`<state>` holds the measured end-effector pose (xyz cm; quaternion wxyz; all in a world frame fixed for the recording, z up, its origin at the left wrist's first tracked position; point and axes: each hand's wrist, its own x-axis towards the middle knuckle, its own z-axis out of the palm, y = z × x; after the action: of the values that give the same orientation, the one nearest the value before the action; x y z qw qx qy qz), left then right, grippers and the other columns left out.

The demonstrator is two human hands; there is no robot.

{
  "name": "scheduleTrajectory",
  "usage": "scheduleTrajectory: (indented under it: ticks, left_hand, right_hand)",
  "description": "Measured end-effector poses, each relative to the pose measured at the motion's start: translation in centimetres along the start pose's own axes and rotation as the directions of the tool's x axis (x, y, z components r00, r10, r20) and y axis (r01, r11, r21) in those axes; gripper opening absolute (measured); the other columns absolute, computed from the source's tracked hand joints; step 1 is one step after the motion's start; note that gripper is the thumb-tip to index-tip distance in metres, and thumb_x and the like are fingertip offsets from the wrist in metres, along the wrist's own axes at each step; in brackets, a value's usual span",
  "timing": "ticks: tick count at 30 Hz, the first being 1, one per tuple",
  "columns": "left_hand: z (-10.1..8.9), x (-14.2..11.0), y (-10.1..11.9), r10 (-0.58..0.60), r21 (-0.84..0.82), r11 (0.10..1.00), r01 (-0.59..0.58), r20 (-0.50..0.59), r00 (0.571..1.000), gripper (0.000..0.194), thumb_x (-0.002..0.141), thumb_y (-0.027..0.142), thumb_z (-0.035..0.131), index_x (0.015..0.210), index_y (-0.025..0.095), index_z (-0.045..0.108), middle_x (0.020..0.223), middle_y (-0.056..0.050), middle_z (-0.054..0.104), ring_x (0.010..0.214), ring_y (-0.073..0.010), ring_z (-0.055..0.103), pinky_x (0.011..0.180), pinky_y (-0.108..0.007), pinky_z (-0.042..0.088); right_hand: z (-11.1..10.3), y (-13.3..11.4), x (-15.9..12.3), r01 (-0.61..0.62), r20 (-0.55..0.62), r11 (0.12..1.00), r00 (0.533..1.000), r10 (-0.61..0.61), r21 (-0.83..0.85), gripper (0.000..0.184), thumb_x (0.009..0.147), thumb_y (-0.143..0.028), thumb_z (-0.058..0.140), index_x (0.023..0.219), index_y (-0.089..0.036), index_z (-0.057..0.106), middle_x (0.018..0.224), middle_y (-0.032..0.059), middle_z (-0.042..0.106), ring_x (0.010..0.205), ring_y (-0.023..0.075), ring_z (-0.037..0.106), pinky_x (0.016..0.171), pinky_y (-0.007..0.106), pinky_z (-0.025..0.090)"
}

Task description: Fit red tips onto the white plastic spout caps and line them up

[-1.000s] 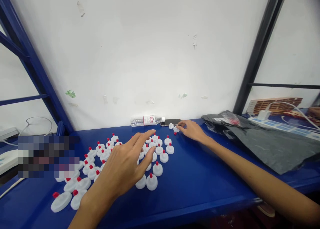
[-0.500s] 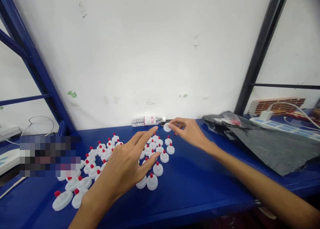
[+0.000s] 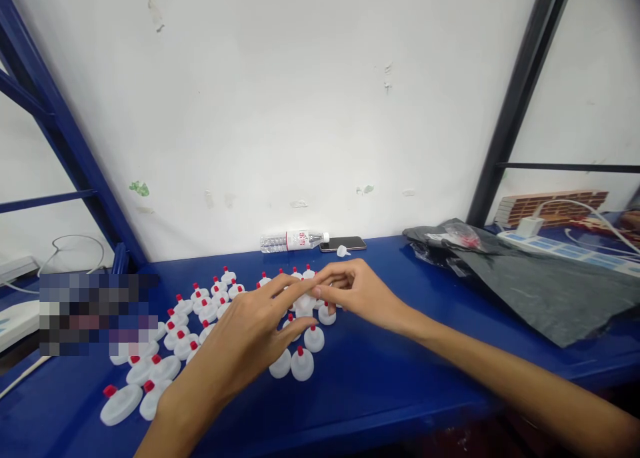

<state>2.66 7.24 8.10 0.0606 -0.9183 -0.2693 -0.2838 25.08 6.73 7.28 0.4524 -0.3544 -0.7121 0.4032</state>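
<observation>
My right hand (image 3: 347, 286) has its fingertips pinched at a white nozzle cap (image 3: 305, 303) with no red tip showing; the grip is partly hidden. My left hand (image 3: 267, 318) is beside that cap, palm down, thumb and index finger apart, its index fingertip meeting the right fingers. Several white round caps with red tips stand on the blue table around and behind the hands, among them a front cap (image 3: 302, 365) and a cap at the left (image 3: 121, 405). My left hand and forearm hide some of them.
A plastic bottle (image 3: 295, 241) lies against the wall beside a phone (image 3: 345, 243). A small white nozzle cap (image 3: 343, 251) lies on or beside the phone's edge. A dark plastic bag (image 3: 530, 291) and a power strip (image 3: 575, 253) occupy the right; a blue post (image 3: 85, 138) stands left.
My right hand has come left and toward me from near the phone, bringing the white cap to my left hand. The phone and the small cap there are now uncovered.
</observation>
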Motion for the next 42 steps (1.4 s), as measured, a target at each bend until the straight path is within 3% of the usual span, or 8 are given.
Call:
scheduleTrajectory:
  ticks: [4, 6, 9, 13, 20, 32, 37, 42]
  left_hand:
    - [-0.1, 0.0, 0.1, -0.035, 0.022, 0.999, 0.036, -0.061, 0.998, 0.031, 0.098, 0.022, 0.060, 0.127, 0.030, 0.054, 0.116, -0.001, 0.070, 0.085, -0.0187, 0.072, 0.067, -0.027, 0.051]
    - [-0.3, 0.0, 0.3, -0.110, 0.048, 0.992, 0.116, -0.113, 0.987, 0.026, 0.097, 0.025, 0.060, 0.122, 0.028, 0.055, 0.112, 0.000, 0.072, 0.078, -0.0181, 0.072, 0.065, -0.028, 0.049]
    - [-0.5, 0.2, 0.7, -0.217, 0.042, 0.973, 0.225, -0.142, 0.966, 0.022, 0.097, 0.034, 0.057, 0.118, 0.027, 0.053, 0.102, 0.002, 0.074, 0.063, -0.0166, 0.070, 0.063, -0.029, 0.048]
    - [-0.6, 0.5, 0.9, -0.317, 0.063, 0.944, 0.322, -0.088, 0.944, 0.021, 0.100, 0.043, 0.048, 0.113, 0.026, 0.049, 0.092, 0.001, 0.076, 0.054, -0.0181, 0.066, 0.059, -0.031, 0.045]
    - [-0.4, 0.5, 0.5, -0.314, 0.161, 0.933, 0.323, -0.079, 0.946, 0.029, 0.101, 0.053, 0.049, 0.112, 0.026, 0.047, 0.068, 0.005, 0.067, 0.052, -0.0223, 0.065, 0.054, -0.030, 0.039]
    - [-0.2, 0.4, 0.2, -0.187, 0.219, 0.954, 0.205, -0.099, 0.977, 0.034, 0.106, 0.044, 0.041, 0.134, 0.027, 0.053, 0.102, -0.002, 0.068, 0.070, -0.0185, 0.069, 0.058, -0.029, 0.046]
    - [-0.2, 0.3, 0.0, -0.180, 0.179, 0.965, 0.192, -0.084, 0.980, 0.030, 0.106, 0.041, 0.045, 0.131, 0.028, 0.054, 0.114, -0.004, 0.069, 0.078, -0.0198, 0.071, 0.063, -0.030, 0.049]
    - [-0.3, 0.3, 0.2, -0.210, 0.192, 0.956, 0.223, -0.086, 0.974, 0.026, 0.102, 0.044, 0.054, 0.122, 0.027, 0.054, 0.095, 0.000, 0.072, 0.065, -0.0212, 0.070, 0.062, -0.031, 0.049]
  right_hand:
    - [-1.6, 0.8, 1.1, 0.021, 0.056, 0.997, 0.998, -0.017, -0.071, 0.029, 0.093, -0.047, 0.065, 0.104, -0.022, 0.075, 0.089, 0.0042, 0.076, 0.061, 0.0120, 0.066, 0.056, 0.024, 0.049]
    - [-3.4, 2.1, 2.0, 0.009, -0.066, 0.964, 0.997, -0.028, -0.267, 0.036, 0.100, -0.049, 0.051, 0.105, -0.021, 0.073, 0.093, 0.0054, 0.077, 0.059, 0.0123, 0.066, 0.053, 0.025, 0.048]
    - [-6.7, 4.7, 3.0, -0.168, -0.271, 0.733, 0.962, -0.023, -0.659, 0.031, 0.101, -0.041, 0.049, 0.106, -0.022, 0.073, 0.097, 0.0051, 0.078, 0.071, 0.0166, 0.070, 0.067, 0.028, 0.051]
    - [-9.4, 7.2, 3.3, -0.243, -0.286, 0.622, 0.958, 0.031, -0.745, 0.021, 0.094, -0.037, 0.062, 0.099, -0.023, 0.077, 0.098, 0.0058, 0.079, 0.088, 0.0237, 0.071, 0.074, 0.030, 0.048]
    - [-9.3, 8.7, 3.2, -0.266, -0.231, 0.551, 0.964, 0.135, -0.791, 0.011, 0.088, -0.031, 0.070, 0.095, -0.026, 0.076, 0.097, 0.0013, 0.078, 0.087, 0.0213, 0.071, 0.069, 0.027, 0.045]
    - [-9.1, 8.4, 3.1, -0.203, -0.204, 0.627, 0.976, 0.071, -0.752, 0.006, 0.088, -0.019, 0.067, 0.086, -0.022, 0.071, 0.094, 0.0039, 0.076, 0.086, 0.0198, 0.070, 0.071, 0.026, 0.045]
    - [-8.6, 5.8, 3.1, -0.171, -0.243, 0.748, 0.970, 0.013, -0.642, 0.014, 0.095, -0.028, 0.060, 0.093, -0.018, 0.069, 0.087, 0.0049, 0.076, 0.071, 0.0170, 0.071, 0.064, 0.026, 0.050]
    - [-6.3, 2.8, 2.5, -0.028, -0.207, 0.906, 0.976, -0.066, -0.423, 0.027, 0.096, -0.039, 0.060, 0.111, -0.019, 0.072, 0.102, 0.0079, 0.075, 0.067, 0.0138, 0.067, 0.055, 0.025, 0.050]
